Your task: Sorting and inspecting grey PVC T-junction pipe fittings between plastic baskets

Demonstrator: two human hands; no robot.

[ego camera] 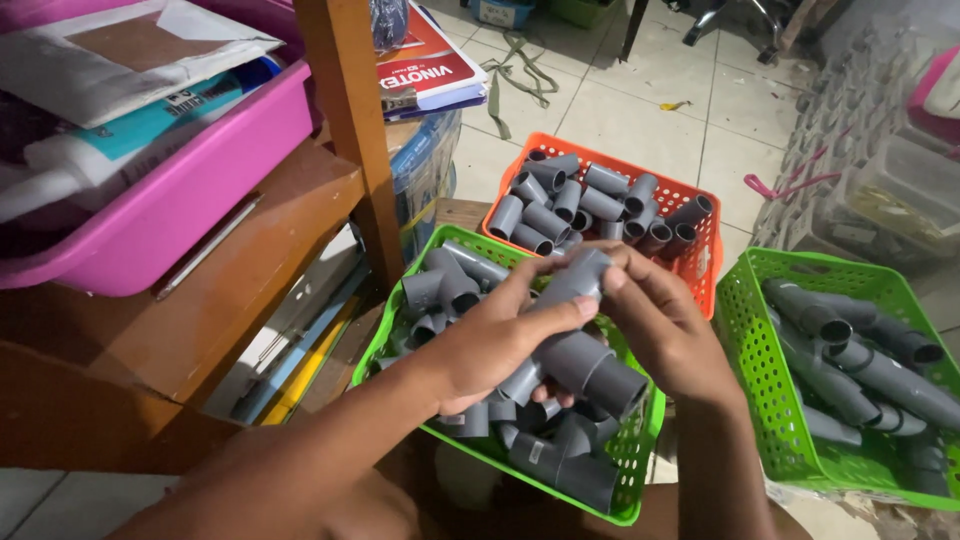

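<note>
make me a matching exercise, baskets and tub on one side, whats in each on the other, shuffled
Things:
1. orange basket
2. middle green basket
3. right green basket
4. pink tub

Contents:
A. papers and a packet
B. long assembled grey pipe pieces
C. short straight grey couplers
D. grey elbow and tee fittings, under both hands

Pairs: 1-C, 2-D, 3-B, 4-A

The left hand and right hand hold joined grey fittings over the middle green basket.
</note>
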